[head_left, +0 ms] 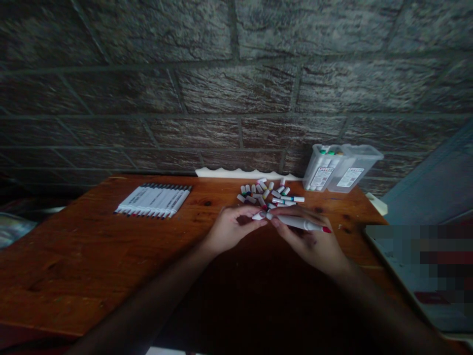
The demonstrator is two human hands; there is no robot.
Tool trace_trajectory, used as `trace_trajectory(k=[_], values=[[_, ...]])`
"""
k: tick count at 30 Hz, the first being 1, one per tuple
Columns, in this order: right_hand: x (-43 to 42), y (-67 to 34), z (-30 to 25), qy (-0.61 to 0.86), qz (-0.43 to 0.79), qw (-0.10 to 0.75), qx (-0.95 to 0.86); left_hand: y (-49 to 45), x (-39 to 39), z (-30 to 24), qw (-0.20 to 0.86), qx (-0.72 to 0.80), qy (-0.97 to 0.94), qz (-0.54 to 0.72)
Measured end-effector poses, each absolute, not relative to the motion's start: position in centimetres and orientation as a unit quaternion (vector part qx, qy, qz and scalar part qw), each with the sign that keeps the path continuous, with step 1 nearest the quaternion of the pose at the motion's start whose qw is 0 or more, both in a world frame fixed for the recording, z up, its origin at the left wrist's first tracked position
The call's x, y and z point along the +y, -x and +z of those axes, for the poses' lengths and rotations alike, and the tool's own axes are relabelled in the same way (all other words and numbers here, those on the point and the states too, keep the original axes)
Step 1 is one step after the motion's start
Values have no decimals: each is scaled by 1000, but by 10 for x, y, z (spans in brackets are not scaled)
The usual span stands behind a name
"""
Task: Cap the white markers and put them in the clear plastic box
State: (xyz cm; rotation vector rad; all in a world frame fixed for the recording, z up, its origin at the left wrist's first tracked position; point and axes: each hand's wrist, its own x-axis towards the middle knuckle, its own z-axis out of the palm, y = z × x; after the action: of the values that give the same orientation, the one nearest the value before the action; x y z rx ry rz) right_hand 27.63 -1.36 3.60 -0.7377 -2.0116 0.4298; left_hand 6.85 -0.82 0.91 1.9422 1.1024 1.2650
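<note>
Fingers of the right hand (314, 244) grip a marker (299, 223), the left hand (231, 228) pinches its cap (258, 215); a slip might scatter the loose caps (264, 193).

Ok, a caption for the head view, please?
Left hand and right hand hold a red-tipped white marker above a wooden table, near a row of markers, loose caps and two clear tubs.

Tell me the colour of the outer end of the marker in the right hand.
Red, on the white-barrelled marker; the head view shows it best.
</note>
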Motion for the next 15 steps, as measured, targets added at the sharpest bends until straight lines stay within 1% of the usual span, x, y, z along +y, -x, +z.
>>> trace_trajectory(k=[5, 9, 15], values=[[-13, -276, 33, 286, 161, 443, -834, -68, -8, 10, 274, 408, -731, 474], [-14, -276, 32, 282, 126, 438, -844, -68, -8, 11, 285, 403, -730, 473], [-5, -288, 37, 357, 33, 500, -789, -69, -10, 11, 351, 405, -692, 484]])
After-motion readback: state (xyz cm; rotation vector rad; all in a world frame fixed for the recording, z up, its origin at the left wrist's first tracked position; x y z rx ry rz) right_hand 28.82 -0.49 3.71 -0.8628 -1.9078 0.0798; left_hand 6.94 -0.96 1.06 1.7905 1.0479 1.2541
